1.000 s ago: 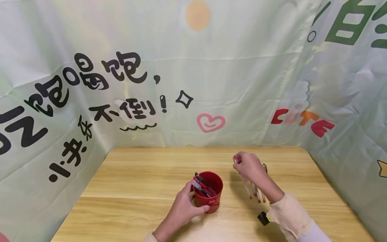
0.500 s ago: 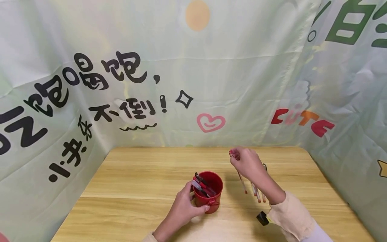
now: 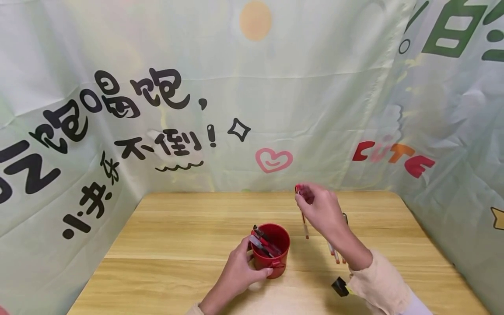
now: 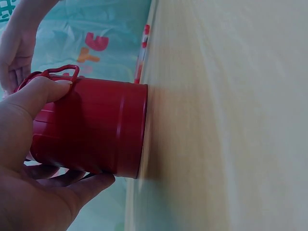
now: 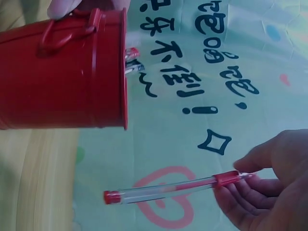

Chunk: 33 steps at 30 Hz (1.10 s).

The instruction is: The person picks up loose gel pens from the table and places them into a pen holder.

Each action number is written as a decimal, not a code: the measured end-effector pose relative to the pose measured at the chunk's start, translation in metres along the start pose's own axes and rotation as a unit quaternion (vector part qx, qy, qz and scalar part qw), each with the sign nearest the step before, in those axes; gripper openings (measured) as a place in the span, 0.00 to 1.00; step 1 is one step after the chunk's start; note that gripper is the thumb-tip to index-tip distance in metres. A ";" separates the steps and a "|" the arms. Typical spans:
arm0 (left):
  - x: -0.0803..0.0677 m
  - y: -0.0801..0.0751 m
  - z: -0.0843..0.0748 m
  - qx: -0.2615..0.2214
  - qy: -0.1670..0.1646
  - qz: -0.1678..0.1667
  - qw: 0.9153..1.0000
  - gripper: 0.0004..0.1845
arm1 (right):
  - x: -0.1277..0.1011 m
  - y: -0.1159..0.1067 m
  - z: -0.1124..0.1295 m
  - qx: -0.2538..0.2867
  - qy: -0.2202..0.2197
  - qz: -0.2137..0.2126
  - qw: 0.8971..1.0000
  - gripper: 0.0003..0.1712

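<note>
A small red metal bucket (image 3: 271, 253) stands on the wooden table (image 3: 181, 245) with several pens (image 3: 263, 243) inside. My left hand (image 3: 240, 271) grips its near side, thumb by the handle loop (image 4: 57, 74). My right hand (image 3: 319, 210) pinches a clear red-capped pen (image 3: 302, 214) by its upper end and holds it above the table, right of the bucket. In the right wrist view the red-capped pen (image 5: 168, 188) hangs free of the bucket (image 5: 62, 77). A few more pens (image 3: 335, 251) lie on the table under my right forearm.
A small black object (image 3: 339, 286) lies near my right sleeve. Printed green cloth (image 3: 252, 109) walls the table at the back and on both sides. Bare wood stretches left of the bucket and behind it.
My right hand has lifted the red-capped pen off the table and carried it up and left, toward the bucket. The left hand and bucket have stayed put.
</note>
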<state>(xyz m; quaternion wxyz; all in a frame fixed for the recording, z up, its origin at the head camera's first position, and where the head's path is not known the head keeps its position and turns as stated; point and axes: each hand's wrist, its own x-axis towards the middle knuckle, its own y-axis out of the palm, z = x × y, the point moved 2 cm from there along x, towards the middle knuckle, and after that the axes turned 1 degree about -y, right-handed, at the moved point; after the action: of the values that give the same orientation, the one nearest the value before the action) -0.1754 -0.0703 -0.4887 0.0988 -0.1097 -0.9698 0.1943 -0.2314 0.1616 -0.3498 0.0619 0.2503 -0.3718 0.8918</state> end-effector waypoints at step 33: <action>0.001 0.000 0.002 0.005 -0.012 0.008 1.000 0.48 | -0.013 0.030 0.027 0.088 -0.114 -0.042 0.989 0.14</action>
<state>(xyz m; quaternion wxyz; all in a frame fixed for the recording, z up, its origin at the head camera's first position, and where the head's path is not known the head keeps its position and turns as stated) -0.1764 -0.0705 -0.4907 0.0866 -0.1144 -0.9690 0.2013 -0.2182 0.1224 -0.3588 0.0336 0.3705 -0.2854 0.8833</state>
